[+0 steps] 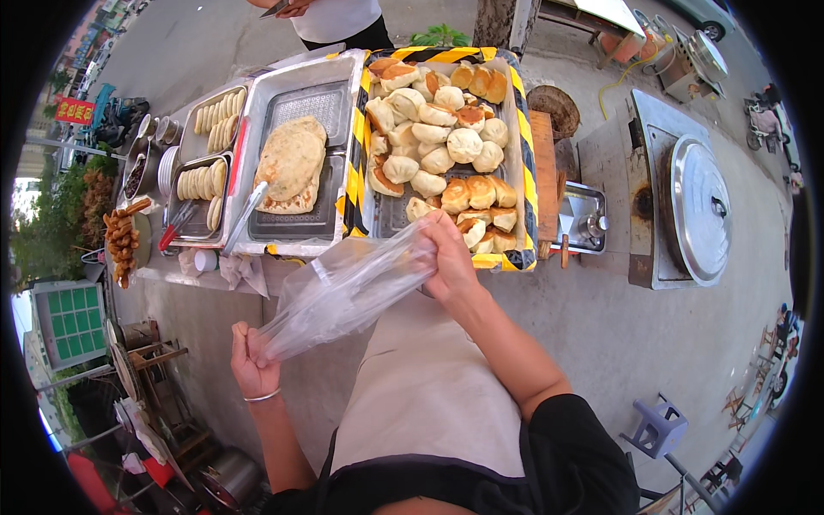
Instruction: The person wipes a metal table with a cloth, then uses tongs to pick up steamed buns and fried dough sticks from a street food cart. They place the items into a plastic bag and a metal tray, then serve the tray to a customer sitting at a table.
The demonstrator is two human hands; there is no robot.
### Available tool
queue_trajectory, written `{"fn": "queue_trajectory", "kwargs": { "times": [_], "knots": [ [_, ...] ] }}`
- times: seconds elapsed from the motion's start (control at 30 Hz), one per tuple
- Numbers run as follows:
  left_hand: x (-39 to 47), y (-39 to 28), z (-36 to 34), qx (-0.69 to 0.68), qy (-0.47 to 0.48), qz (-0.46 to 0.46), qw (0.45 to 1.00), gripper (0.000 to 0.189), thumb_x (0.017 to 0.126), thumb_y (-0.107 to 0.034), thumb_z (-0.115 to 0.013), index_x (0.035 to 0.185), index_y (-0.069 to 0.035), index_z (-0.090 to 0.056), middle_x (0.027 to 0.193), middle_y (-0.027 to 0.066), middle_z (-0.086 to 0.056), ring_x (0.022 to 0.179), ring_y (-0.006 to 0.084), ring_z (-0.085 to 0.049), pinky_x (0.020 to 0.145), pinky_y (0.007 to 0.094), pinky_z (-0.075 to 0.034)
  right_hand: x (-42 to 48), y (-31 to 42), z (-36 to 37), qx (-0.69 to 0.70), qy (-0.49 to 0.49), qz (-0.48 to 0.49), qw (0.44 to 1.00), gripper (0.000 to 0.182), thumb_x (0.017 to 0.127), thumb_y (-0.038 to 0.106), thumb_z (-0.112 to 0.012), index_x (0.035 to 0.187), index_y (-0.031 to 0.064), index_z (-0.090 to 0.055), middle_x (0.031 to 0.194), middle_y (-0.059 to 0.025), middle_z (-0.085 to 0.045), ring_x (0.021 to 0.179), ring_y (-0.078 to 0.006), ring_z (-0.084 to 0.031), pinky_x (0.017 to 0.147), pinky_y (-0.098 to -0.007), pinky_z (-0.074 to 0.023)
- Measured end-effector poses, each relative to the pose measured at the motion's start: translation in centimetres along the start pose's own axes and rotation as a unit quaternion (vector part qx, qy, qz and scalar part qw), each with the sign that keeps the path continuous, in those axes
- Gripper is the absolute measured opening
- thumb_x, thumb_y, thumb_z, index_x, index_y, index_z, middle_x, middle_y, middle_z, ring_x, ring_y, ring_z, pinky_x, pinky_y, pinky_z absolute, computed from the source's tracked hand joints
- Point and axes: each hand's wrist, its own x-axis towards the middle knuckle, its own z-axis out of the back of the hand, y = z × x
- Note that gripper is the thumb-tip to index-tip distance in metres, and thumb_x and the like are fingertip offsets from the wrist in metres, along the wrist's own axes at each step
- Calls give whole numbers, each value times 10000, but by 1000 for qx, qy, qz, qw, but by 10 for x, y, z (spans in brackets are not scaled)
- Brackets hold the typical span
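Note:
A clear plastic bag (341, 290) is stretched between my two hands in front of my apron (431, 393). My left hand (253, 360), with a bracelet at the wrist, pinches its lower left end. At the upper right, my right hand (447, 254) grips the other end, close to the front edge of a box (528, 193) edged in yellow and black tape. Pan-fried buns (444, 129) are heaped in that box. Left of it, flatbreads (291, 164) lie stacked on a metal tray (293, 228), with metal tongs (246, 215) at the tray's left front.
Trays of pale buns (201, 180), red-handled tongs (177, 225) and fried dough sticks (120, 248) are at the left. A large lidded pan (702, 206) stands right. Across the stall is a person (338, 22) holding a knife. A plastic stool (656, 425) sits behind right.

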Motion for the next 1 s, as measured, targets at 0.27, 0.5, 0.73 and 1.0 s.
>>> {"fn": "queue_trajectory", "kwargs": {
  "times": [0.27, 0.5, 0.73, 1.0],
  "knots": [
    [91, 57, -101, 818, 27, -90, 567, 394, 896, -168, -536, 1248, 5, -508, 1173, 92, -595, 1163, 239, -525, 1060, 401, -305, -66, -13, -54, -494, 430, 222, 722, 180, 896, 170, -625, 866, 57, -488, 602, -67, -484, 544, -159, -508, 512, -330, -382],
    [110, 33, -66, 582, -221, -207, 755, 254, 974, -149, -446, 1138, 7, -562, 1008, 37, -589, 890, 76, -511, 789, 223, -422, -46, -7, -1, -514, 334, -62, 787, 193, 934, 193, -522, 1079, 77, -577, 711, -28, -576, 638, -127, -569, 583, -301, -442],
    [164, 106, -2, 569, -116, -9, 814, 237, 918, -232, -540, 867, -12, -614, 728, -30, -561, 665, 46, -479, 605, 204, -406, -54, 12, -18, -29, 539, -239, 807, 561, 713, 347, -820, 1076, 44, -518, 734, -45, -583, 595, -138, -547, 507, -259, -441],
    [191, 162, -92, -251, 20, 242, 937, 426, 1014, -329, -375, 1342, -69, -456, 654, -49, -387, 549, 78, -340, 510, 215, -332, -31, 97, 6, 197, -8, 213, 957, 347, 885, 415, -601, 940, 76, -546, 679, 23, -581, 528, -148, -564, 653, -285, -520]
  ]
}}
